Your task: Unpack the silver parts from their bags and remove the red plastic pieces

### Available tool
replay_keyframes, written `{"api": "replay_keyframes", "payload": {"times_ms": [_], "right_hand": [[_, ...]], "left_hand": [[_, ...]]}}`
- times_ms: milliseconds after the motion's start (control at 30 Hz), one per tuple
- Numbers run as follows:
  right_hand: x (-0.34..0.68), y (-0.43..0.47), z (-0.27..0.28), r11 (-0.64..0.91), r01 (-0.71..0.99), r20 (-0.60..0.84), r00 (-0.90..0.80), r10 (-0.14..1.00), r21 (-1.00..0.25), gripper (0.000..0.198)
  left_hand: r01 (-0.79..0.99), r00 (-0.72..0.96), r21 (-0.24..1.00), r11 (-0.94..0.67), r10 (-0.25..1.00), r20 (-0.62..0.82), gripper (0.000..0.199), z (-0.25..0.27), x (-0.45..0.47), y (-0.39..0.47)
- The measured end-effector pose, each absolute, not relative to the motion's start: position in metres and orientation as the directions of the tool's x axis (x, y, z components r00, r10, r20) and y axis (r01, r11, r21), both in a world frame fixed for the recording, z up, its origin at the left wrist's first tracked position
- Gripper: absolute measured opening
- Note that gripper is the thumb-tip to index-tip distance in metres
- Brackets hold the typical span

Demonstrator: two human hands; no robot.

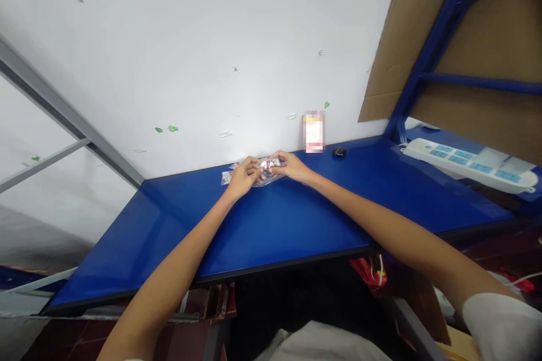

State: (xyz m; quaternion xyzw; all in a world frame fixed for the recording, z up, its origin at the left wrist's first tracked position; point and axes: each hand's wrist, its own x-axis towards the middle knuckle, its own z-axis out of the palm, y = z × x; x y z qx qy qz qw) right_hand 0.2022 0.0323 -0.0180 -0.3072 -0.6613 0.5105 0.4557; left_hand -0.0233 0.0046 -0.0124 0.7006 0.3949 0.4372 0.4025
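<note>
Both of my hands meet near the back of the blue table (pixel 271 231). Between them is a small clear plastic packet (pixel 271 164) with shiny silver and red showing; its exact contents are too small to tell. My left hand (pixel 244 177) has its fingers closed on the packet's left side. At the packet's right side, my right hand (pixel 291 167) pinches it with bent fingers. Just left of my left hand lie other clear packets (pixel 226 178) with red marks, partly covered by that hand.
A blurred-out white and orange card or box (pixel 314 132) leans on the white wall (pixel 203 39). Right of it sits a small black object (pixel 339 152). A white power strip (pixel 470 164) lies at the far right, near a blue metal frame (pixel 409 90). A grey metal frame (pixel 80 130) stands left.
</note>
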Motion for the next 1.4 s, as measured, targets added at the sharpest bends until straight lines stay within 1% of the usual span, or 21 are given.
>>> {"api": "replay_keyframes", "payload": {"times_ms": [100,200,300,367,433,500,567,600,667,767,867,1000,1100,1167,1233,1300,1333,1400], "right_hand": [[0.201,0.028,-0.013,0.188,-0.174,0.246,-0.434,0.867,-0.967,0.04],[0.201,0.026,-0.012,0.124,-0.173,0.192,-0.464,0.865,-0.977,0.041],[0.201,0.026,-0.015,0.106,-0.198,0.183,-0.425,0.886,-0.974,0.042],[0.199,0.026,-0.016,0.09,-0.263,0.189,-0.381,0.905,-0.961,0.044],[0.197,0.025,-0.017,0.088,-0.301,0.198,-0.356,0.913,-0.95,0.05],[0.195,0.023,-0.017,0.101,-0.292,0.206,-0.357,0.911,-0.951,0.061],[0.193,0.023,-0.017,0.118,-0.266,0.211,-0.355,0.911,-0.957,0.071],[0.193,0.023,-0.017,0.126,-0.249,0.211,-0.352,0.912,-0.96,0.072],[0.193,0.023,-0.017,0.136,-0.211,0.204,-0.348,0.915,-0.968,0.066],[0.195,0.023,-0.018,0.127,-0.184,0.187,-0.36,0.914,-0.975,0.044],[0.196,0.022,-0.019,0.089,-0.224,0.171,-0.384,0.907,-0.971,0.035],[0.192,0.016,-0.019,0.004,-0.298,0.136,-0.424,0.895,-0.955,0.033],[0.189,0.01,-0.016,-0.132,-0.355,0.074,-0.512,0.856,-0.925,0.029],[0.188,0.007,-0.014,-0.204,-0.374,0.05,-0.568,0.822,-0.905,0.032],[0.188,0.005,-0.012,-0.213,-0.389,0.06,-0.581,0.811,-0.896,0.04],[0.188,0.005,-0.011,-0.181,-0.399,0.085,-0.565,0.821,-0.899,0.046],[0.188,0.005,-0.012,-0.163,-0.396,0.095,-0.556,0.826,-0.903,0.046],[0.188,0.005,-0.013,-0.144,-0.377,0.096,-0.549,0.83,-0.915,0.041]], "left_hand": [[0.149,0.268,0.924,-0.353,0.913,0.306,0.037,-0.009,-0.023,0.004],[0.174,0.203,0.92,-0.35,0.927,0.314,0.043,-0.006,-0.024,0.004],[0.157,0.124,0.953,-0.258,0.963,0.24,0.043,-0.004,-0.022,0.002],[0.079,0.169,0.981,-0.179,0.972,0.163,0.04,-0.004,-0.018,-0.002],[-0.008,0.245,0.992,-0.128,0.961,0.126,0.039,-0.003,-0.012,-0.006],[-0.048,0.258,0.992,-0.12,0.958,0.128,0.038,-0.003,-0.008,-0.011],[-0.04,0.217,0.99,-0.135,0.966,0.141,0.036,-0.002,-0.006,-0.014],[-0.03,0.197,0.989,-0.141,0.97,0.145,0.035,-0.001,-0.006,-0.015],[-0.014,0.163,0.988,-0.151,0.975,0.151,0.033,0.001,-0.007,-0.015],[0.065,0.09,0.981,-0.181,0.981,0.175,0.031,0.005,-0.011,-0.014],[0.219,0.048,0.948,-0.231,0.973,0.226,0.026,0.008,-0.017,-0.012],[0.369,0.046,0.866,-0.338,0.937,0.346,0.023,0.012,-0.021,-0.013],[0.431,0.022,0.808,-0.402,0.9,0.435,0.022,0.018,-0.021,-0.018],[0.529,0.036,0.719,-0.45,0.859,0.511,0.019,0.025,-0.021,-0.022],[0.641,0.067,0.592,-0.489,0.804,0.591,0.016,0.032,-0.023,-0.025],[0.688,0.085,0.516,-0.51,0.763,0.641,0.014,0.038,-0.026,-0.027],[0.684,0.089,0.513,-0.518,0.758,0.646,0.013,0.04,-0.027,-0.027],[0.646,0.089,0.555,-0.524,0.774,0.627,0.013,0.041,-0.03,-0.025]]}}
